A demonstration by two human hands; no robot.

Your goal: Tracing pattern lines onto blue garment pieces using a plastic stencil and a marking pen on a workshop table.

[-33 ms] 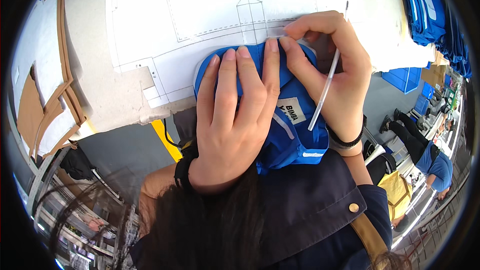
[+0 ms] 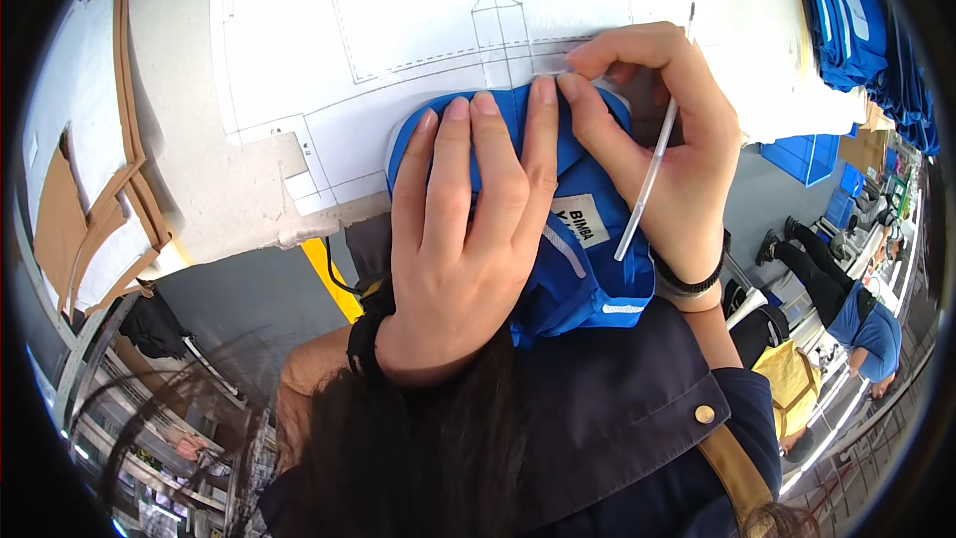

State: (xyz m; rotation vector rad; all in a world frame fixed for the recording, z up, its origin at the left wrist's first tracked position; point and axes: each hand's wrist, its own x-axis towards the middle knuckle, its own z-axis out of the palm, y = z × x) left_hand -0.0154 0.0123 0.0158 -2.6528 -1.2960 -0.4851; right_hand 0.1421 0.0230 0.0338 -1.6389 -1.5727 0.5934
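Lying over the near edge of the pattern sheet [image 2: 398,0], the blue fabric piece [image 2: 593,179] has its rounded, wide end pointing away from the person, onto the drawn lines. Its long axis runs from there back toward the person's body, slanting slightly right, with the crumpled end hanging off the sheet's near side. A pale label [image 2: 581,219] sits on that part, just short of the sheet.

The left hand [image 2: 463,189] presses flat, fingers extended and slightly spread, pinning the rounded end to the sheet. The right hand [image 2: 692,144] brings thumb and forefinger nearly together at that edge, while its curled fingers hold a slender clear stick [image 2: 649,174].

The rounded edge could probably skew off the drawn lines if the hanging cloth drags or the flat fingers lift; the stick's tip might also stray onto the sheet.

Torn cardboard [image 2: 60,224] stands left of the sheet; stacked blue cloth [image 2: 846,15] lies to its right.
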